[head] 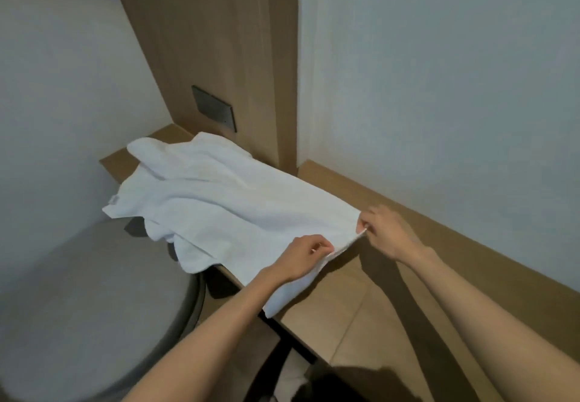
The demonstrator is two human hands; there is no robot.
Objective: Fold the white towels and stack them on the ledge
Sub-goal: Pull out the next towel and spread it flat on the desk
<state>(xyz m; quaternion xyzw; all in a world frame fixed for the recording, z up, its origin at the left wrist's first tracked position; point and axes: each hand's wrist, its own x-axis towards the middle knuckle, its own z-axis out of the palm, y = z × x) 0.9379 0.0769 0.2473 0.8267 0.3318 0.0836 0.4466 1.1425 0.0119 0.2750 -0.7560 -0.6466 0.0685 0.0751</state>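
A white towel [238,210] lies spread and rumpled across the wooden ledge [370,301], its left part hanging over the ledge's edge. More white cloth is bunched at the far end near the wall. My left hand [303,255] pinches the towel's near edge. My right hand [381,229] pinches the near right corner, a little above the wood. Between the two hands the edge is pulled taut.
A grey round seat [94,307] stands left of and below the ledge. A dark switch plate [213,112] sits on the wooden wall panel behind the towel. A raised wooden strip [439,222] runs along the white wall on the right.
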